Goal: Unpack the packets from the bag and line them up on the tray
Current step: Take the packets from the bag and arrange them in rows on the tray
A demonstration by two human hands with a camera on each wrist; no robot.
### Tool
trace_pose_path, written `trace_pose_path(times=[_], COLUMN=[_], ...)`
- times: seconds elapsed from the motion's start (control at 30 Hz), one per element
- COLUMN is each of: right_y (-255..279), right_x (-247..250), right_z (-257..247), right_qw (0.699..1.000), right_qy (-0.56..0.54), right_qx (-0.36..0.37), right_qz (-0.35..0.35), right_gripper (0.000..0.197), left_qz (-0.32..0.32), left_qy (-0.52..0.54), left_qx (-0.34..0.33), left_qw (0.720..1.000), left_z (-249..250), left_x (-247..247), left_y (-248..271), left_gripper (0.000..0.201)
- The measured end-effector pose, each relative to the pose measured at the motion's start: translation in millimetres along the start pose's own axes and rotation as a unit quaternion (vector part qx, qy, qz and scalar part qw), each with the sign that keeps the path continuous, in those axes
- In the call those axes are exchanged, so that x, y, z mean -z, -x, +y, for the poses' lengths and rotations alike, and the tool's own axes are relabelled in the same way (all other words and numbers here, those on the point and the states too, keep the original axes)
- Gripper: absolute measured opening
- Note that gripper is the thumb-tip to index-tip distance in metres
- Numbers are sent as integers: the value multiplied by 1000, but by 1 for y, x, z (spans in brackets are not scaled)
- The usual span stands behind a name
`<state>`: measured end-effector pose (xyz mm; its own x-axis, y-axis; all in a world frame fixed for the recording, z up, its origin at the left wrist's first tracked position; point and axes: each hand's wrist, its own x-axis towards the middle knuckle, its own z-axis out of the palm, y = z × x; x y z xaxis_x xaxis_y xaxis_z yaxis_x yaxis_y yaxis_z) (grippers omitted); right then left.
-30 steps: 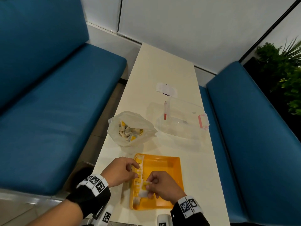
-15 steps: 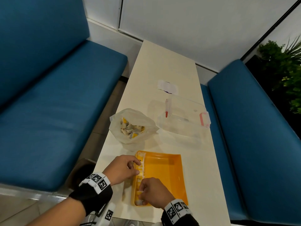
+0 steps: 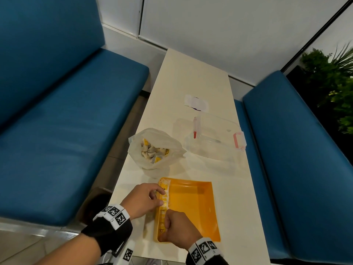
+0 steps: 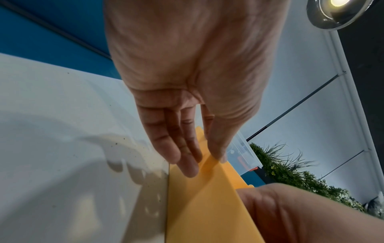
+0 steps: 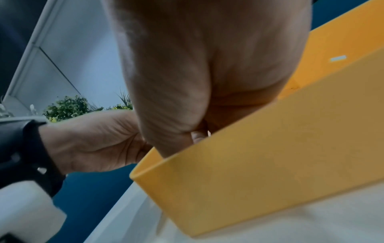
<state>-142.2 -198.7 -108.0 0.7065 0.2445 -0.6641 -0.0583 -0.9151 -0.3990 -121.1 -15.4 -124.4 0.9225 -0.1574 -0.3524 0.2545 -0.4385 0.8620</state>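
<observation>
A short row of packets (image 3: pixel 164 199) lies along the left wall of the orange tray (image 3: pixel 193 207), while the bag (image 3: pixel 152 148) just beyond it on the table (image 3: pixel 191 77) holds many more, so most of the unpacking is left. The left hand (image 3: pixel 142 200) rests loosely curled at the tray's left rim, fingertips on the row; the right hand (image 3: pixel 180 228) is curled over the row's near end, pinching a packet. A second ago the right hand was further into the tray; it has since slid toward the near left corner

table (image 3: pixel 193 77) | bag (image 3: pixel 152 148) | tray (image 3: pixel 193 207) | clear box (image 3: pixel 215 138) | paper slip (image 3: pixel 196 102)
</observation>
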Motion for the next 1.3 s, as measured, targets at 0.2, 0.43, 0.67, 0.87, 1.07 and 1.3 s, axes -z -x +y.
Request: trace_pose_path(times=[0.2,0.43,0.67,0.87,1.07,1.3], right_y=[0,4,-12,-41,-56,-57], right_x=[0,31,118,133,138,145], right_z=[-6,-10,-30,-65,-73,-83], right_qw=[1000,997,921,922,897,903], right_qy=[28,-24,-193,-161,-184,-142], right_qx=[13,-12,45,77,70,118], right_qz=[7,67,336,344,395,388], right_gripper=[40,32,35,38,19,15], left_qz=[-2,-15,193,135,95,64], left_qy=[-6,-40,-54,-219,-241,-271], left_qx=[1,-13,-109,-72,-51,-47], left_qw=[1000,999,974,964,965,959], left_z=[3,22,70,68,53,53], left_x=[1,20,66,68,82,85], left_y=[2,9,0,-41,-61,-79], left_gripper=[22,28,18,30,52,54])
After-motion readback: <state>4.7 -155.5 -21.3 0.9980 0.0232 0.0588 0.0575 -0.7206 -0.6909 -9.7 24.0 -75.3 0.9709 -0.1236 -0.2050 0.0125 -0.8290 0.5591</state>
